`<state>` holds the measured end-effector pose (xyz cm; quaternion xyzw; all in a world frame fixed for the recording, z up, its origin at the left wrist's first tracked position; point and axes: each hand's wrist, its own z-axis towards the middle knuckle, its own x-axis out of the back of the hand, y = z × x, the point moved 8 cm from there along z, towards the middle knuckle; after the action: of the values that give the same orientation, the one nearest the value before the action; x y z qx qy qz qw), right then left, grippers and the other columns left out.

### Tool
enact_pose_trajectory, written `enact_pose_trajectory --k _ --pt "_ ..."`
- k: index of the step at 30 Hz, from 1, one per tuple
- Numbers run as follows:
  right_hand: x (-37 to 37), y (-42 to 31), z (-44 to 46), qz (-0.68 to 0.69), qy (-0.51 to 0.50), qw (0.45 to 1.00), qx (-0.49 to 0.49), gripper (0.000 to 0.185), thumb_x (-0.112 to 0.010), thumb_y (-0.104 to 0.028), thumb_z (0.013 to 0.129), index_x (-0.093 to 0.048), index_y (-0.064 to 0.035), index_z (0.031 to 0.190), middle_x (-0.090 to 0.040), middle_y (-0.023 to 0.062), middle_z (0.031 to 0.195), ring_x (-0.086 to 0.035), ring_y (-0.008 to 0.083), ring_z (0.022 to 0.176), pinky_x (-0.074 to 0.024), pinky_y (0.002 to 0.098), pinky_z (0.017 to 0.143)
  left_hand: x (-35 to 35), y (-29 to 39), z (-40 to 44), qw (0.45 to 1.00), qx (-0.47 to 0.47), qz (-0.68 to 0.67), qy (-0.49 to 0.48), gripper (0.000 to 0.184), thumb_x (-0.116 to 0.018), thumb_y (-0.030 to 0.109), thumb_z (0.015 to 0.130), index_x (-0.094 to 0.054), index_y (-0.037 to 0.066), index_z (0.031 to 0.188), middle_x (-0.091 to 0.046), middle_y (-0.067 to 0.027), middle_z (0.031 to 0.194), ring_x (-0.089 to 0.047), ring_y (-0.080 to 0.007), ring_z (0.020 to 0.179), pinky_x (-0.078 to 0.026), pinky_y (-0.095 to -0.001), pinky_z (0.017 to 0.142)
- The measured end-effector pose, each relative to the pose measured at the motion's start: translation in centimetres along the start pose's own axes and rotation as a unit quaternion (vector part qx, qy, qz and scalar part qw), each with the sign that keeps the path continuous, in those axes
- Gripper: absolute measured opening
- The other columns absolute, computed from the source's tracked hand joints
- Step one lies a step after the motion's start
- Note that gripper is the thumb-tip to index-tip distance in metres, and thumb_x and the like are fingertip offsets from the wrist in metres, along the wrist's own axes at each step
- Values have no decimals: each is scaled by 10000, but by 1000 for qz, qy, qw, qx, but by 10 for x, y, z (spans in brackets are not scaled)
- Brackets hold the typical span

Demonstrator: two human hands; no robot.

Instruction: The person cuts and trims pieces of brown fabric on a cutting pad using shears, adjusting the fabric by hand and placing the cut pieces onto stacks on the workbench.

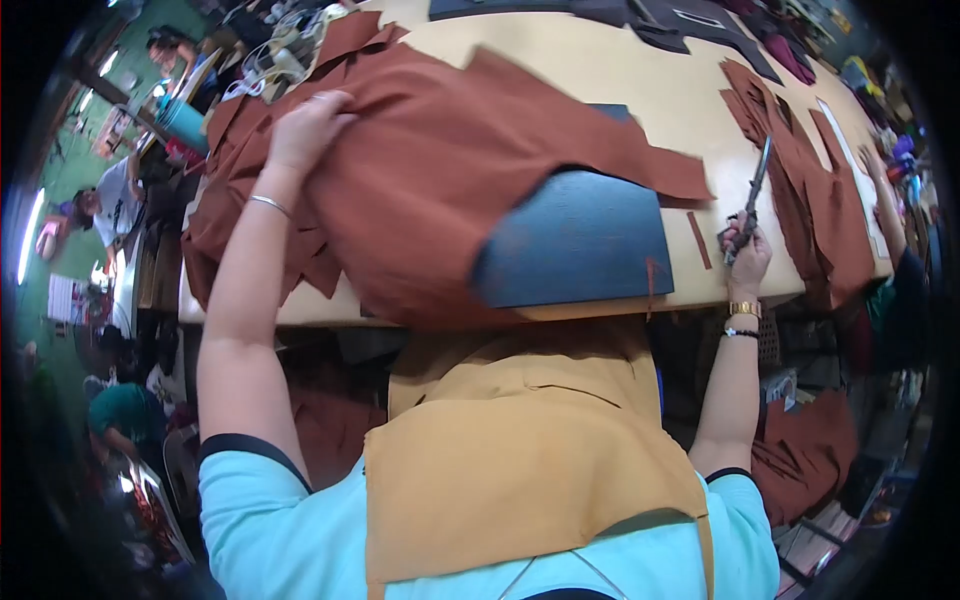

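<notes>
My left hand (308, 132) is closed on the upper left part of a large piece of rust-brown fabric (430, 170). The fabric is lifted and blurred at its lower edge, and it partly covers a dark blue board (590, 240) on the table. On the right, my right hand (746, 256) grips a pair of scissors (752, 205) by the handles, blades pointing up and away from me. A narrow rust strip (699, 240) lies just left of that hand. A small tangle of reddish thread (654, 275) rests on the board's right side.
More rust fabric pieces (815, 200) hang over the table's right end. Dark garment pieces (690, 25) lie at the far side of the cream table (560, 50). A turquoise container (182, 124) stands at the left. Another person's arm (882, 200) reaches in at far right; other people sit at left.
</notes>
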<state>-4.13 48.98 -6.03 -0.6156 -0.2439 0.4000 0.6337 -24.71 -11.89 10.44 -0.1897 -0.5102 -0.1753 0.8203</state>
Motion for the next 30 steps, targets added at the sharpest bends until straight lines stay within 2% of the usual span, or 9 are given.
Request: enact_pose_trajectory --k 3,4,7,10,14,19,24,27,30 --pt "-1 0 0 13 18 1000 -6 189 -639 -159 916 -634 27 948 -606 31 754 -541 61 565 -432 191 481 -11 -32 6 972 105 208 3 643 -671 389 827 -409 206 1385 -460 -99 1389 -519 -288 1197 -437 -492 942" --pt "-1 -1 -1 11 18 1000 -9 192 -648 -161 910 -635 27 947 -610 34 763 -544 61 568 -433 191 481 -17 -18 10 975 119 186 -2 602 -598 459 873 -415 214 1392 -423 -119 1423 -425 -308 1295 -358 -591 999" --pt "-1 -1 -2 15 22 1000 -13 202 -651 -170 908 -641 25 958 -620 42 785 -551 65 574 -437 192 480 -60 42 20 987 132 74 -59 570 -421 552 937 -397 232 1408 -287 -138 1512 -222 -323 1417 -190 -686 1057" --pt "-1 -1 -2 5 15 1000 -6 209 -654 -175 905 -643 25 966 -626 47 797 -558 71 583 -442 194 484 -91 110 31 985 140 -48 -86 595 -361 585 943 -352 267 1445 -217 -163 1541 -163 -369 1430 -141 -695 1063" --pt "2 0 -3 -5 35 999 -22 208 -646 -163 908 -640 32 982 -627 51 802 -562 77 588 -450 197 490 -116 183 47 977 128 -120 -117 640 -352 634 922 -287 314 1473 -166 -160 1558 -121 -354 1443 -106 -689 1073" --pt "-3 -6 -6 5 23 999 -24 206 -650 -166 907 -634 29 971 -624 43 791 -558 73 588 -447 203 489 -106 243 29 974 -33 -158 -160 748 -433 698 850 -340 276 1461 -194 -140 1553 -136 -355 1438 -102 -653 1094" --pt "0 -4 -6 -17 36 999 -32 217 -639 -153 911 -635 39 1011 -638 58 821 -579 80 611 -466 199 514 -60 252 -30 928 -211 -218 -215 781 -517 690 801 -393 246 1432 -234 -127 1543 -175 -356 1429 -107 -614 1112" --pt "1 -3 -5 -9 27 999 -18 206 -622 -135 915 -638 38 1025 -643 67 831 -589 86 621 -479 200 526 -51 242 -51 922 -196 -247 -226 774 -528 684 797 -427 210 1402 -249 -130 1538 -186 -359 1426 -113 -590 1120" --pt "1 -5 -4 -32 25 999 -9 200 -614 -127 918 -639 37 1029 -644 70 835 -592 89 625 -483 201 530 -33 252 -43 947 -148 -262 -109 758 -556 660 795 -451 179 1373 -252 -130 1537 -186 -357 1427 -119 -572 1126"
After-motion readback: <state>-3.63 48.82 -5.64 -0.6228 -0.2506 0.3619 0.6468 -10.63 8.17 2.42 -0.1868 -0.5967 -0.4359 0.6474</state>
